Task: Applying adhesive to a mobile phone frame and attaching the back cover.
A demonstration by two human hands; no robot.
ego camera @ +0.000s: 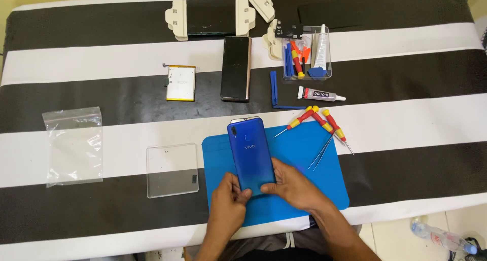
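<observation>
Both hands, left hand [229,196] and right hand [293,186], pinch the blue phone [249,152] at its bottom edge; looks like back-cover prying time, needs a thin pick next.

I log, on the striped cloth [385,68]: battery [181,82], dark phone [235,68], clear bag [73,145], clear tray [172,169], tool box [306,53], glue tube [319,94], three screwdrivers [319,121], tweezers [321,152], blue pry tool [274,88], clamps [210,17].
</observation>
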